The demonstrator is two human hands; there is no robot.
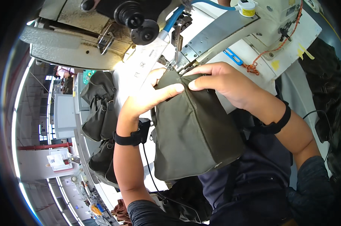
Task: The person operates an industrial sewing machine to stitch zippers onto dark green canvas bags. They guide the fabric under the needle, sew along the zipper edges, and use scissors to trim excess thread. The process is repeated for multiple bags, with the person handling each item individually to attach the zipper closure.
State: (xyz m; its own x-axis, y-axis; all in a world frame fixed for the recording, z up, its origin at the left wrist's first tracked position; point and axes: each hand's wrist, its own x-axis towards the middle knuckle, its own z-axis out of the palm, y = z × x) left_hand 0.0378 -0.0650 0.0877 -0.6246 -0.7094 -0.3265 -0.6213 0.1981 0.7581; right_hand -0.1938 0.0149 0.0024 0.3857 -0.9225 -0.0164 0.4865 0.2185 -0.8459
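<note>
A dark olive fabric bag (195, 128) lies across my lap side of the sewing machine (212, 41), its narrow top end right under the needle and presser foot (173, 64). My left hand (149, 96) grips the bag's left side, thumb pressed on top near the raised seam, other fingers partly hidden behind the fabric. From the right, my right hand (221, 81) pinches the cloth beside the same seam, with its thumb close to the left thumb and its index finger stretched toward the presser foot. Both wrists carry black straps.
Similar olive bags (100, 109) are piled on the left. A blue tool (233, 56) with an orange cord lies on the white tabletop at right. Dark fabric (325, 83) hangs at the far right. The machine head (83, 34) overhangs the upper left.
</note>
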